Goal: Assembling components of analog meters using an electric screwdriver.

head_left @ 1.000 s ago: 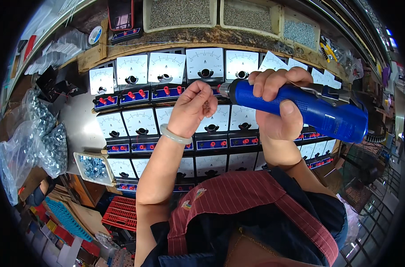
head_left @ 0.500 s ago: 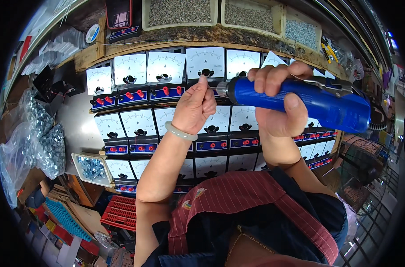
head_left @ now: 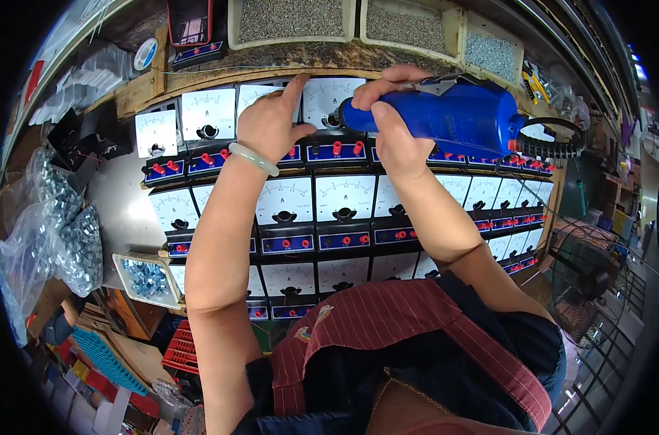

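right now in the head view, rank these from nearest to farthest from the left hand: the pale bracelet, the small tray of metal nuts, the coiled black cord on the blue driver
1. The pale bracelet, on the left hand's own wrist.
2. The small tray of metal nuts, lower left, at the edge of the rows of meters.
3. The coiled black cord, far right, behind the blue driver held in the right hand.

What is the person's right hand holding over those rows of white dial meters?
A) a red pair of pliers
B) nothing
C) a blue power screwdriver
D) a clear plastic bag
C: the right hand wraps around the blue plastic power screwdriver, its tip at a white-faced dial meter beside the left hand.
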`<state>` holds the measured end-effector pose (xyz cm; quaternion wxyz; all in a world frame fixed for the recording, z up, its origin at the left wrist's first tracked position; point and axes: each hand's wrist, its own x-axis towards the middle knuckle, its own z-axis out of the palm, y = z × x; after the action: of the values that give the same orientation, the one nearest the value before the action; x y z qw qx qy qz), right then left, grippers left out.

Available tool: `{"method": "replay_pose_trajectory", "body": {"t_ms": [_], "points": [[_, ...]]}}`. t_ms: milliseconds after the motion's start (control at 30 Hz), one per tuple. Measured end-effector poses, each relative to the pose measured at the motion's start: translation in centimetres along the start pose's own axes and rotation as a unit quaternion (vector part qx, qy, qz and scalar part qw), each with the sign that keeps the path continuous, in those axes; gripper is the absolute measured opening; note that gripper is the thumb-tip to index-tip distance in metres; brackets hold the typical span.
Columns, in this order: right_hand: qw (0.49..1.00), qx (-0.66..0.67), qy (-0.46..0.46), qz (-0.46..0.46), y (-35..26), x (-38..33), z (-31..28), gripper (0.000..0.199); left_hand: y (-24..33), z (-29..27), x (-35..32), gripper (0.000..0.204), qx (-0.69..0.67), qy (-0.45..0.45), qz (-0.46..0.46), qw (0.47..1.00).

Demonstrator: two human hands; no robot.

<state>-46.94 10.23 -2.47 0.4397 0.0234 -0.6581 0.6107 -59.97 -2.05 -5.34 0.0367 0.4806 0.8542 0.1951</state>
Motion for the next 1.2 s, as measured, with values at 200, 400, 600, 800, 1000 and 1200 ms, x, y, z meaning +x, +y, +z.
{"method": "replay_pose_trajectory", "body": {"t_ms": [200,400,600,800,1000,1200], "points": [[1.0,-0.005,-0.01,0.006,0.4,-0.1,0.6,0.04,-0.2,-0.1,0.1,0.076,-0.012,-0.013,-0.006,1.0],[0.996,-0.008,-0.087,0.031,2.2,-0.5,-0.5,0.018,-0.2,0.0,-0.1,0.076,-0.031,0.011,0.014,0.999],[0.991,-0.031,-0.118,0.061,-2.8,-0.5,2.0,0.013,1.9,-2.5,-3.8,0.05,-0.241,0.081,-0.097,0.962],[0.99,0.112,0.08,0.016,-9.0,-3.1,2.2,0.038,0.5,-2.7,-12.7,0.026,-0.863,0.057,-0.226,0.447],[0.976,0.215,0.026,-0.012,-15.9,-10.3,9.4,0.036,1.3,-4.4,-23.1,0.014,-0.865,0.032,-0.195,0.462],[0.968,0.246,0.007,-0.059,-20.6,-16.2,17.6,0.038,-0.9,-8.0,-31.2,0.013,-0.835,-0.039,-0.134,0.532]]}}
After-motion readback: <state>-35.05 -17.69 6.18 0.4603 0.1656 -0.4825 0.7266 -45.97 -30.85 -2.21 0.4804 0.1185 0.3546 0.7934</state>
